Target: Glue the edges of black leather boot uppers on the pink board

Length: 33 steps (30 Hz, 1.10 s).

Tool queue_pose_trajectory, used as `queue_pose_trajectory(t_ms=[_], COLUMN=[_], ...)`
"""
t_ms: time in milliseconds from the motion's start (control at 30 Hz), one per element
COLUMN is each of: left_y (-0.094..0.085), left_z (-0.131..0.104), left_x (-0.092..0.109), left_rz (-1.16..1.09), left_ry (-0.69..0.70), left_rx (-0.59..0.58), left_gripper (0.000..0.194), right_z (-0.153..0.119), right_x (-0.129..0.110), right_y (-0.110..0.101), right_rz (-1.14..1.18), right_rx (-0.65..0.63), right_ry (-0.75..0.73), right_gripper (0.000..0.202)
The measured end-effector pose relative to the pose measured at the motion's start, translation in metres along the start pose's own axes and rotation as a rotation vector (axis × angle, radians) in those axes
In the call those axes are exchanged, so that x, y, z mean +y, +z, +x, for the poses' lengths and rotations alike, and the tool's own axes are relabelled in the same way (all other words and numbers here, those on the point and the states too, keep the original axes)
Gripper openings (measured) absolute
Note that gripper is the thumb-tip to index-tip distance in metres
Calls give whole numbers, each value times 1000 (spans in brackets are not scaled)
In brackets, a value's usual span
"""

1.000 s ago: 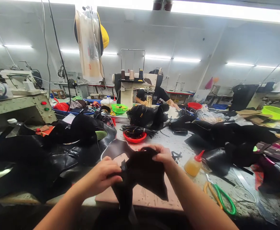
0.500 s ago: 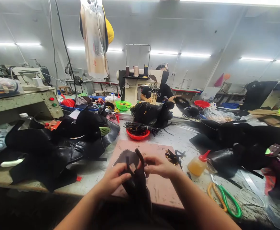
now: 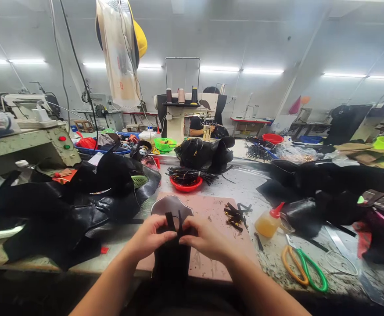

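Note:
My left hand (image 3: 148, 237) and my right hand (image 3: 206, 237) meet in the middle, over the front of the pink board (image 3: 211, 210). Each is closed, thumb against fingers, on one of two narrow black strips that look like zipper tape; the left strip (image 3: 170, 221) and the right strip (image 3: 180, 220) stick up side by side. Below them hangs a black leather-like piece (image 3: 171, 263), its lower end lost in the dark by my lap. Behind my fingers lies a greyish rounded panel (image 3: 172, 205) with a dark outline.
Short black scraps (image 3: 236, 215), a glue bottle (image 3: 268, 221) and scissors (image 3: 305, 267) lie to the right. A red bowl (image 3: 185, 188) with black strips stands ahead. Black leather pieces are heaped left (image 3: 89, 206) and right (image 3: 330, 188). Beyond, a person (image 3: 200, 127) sits behind a sewing machine (image 3: 178, 120).
My hands have shifted slightly left and drawn closer together, with the two strips now side by side. The black piece faces me more squarely. The person opposite has drawn an arm and a dark item inward.

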<state>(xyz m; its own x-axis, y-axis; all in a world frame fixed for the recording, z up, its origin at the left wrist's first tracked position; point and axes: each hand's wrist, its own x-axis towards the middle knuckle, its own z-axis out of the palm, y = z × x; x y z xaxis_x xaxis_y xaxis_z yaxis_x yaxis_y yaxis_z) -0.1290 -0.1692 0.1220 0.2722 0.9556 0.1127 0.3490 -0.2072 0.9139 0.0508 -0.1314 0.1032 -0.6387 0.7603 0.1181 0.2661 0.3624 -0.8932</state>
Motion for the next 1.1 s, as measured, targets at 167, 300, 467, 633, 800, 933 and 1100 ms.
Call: queue_pose_trajectory(t_ms=[167,300,467,633,800,933,1100], left_y=[9,17,15,9,6,4,12], left_z=[3,5,5,5,4,6,8], left_x=[6,0,-6,-3,3,8,9], left_rz=[-162,-155,-99,-140,-242,-273,-252], left_ry=[-144,-226,-264,-313,-279,-214,-176], left_rx=[9,81,87,24,-39,-93,-99], left_gripper=[24,30,35,36,40,39,31], right_z=[-10,-14,-16,-18,-19,-20,-20], right_x=[-1,-1,-1,-1,-8,-17,-16], right_y=[-6,-3,0,1,-4,-15,-19], right_rz=[-105,-154,-178,-124,-81,-154,-171], right_rx=[32,91,89,57,4,-16,-43], right_ry=[-39,-29,-7,-62,-101,-169,-144], right_gripper=[8,7,7,9,9,13,21])
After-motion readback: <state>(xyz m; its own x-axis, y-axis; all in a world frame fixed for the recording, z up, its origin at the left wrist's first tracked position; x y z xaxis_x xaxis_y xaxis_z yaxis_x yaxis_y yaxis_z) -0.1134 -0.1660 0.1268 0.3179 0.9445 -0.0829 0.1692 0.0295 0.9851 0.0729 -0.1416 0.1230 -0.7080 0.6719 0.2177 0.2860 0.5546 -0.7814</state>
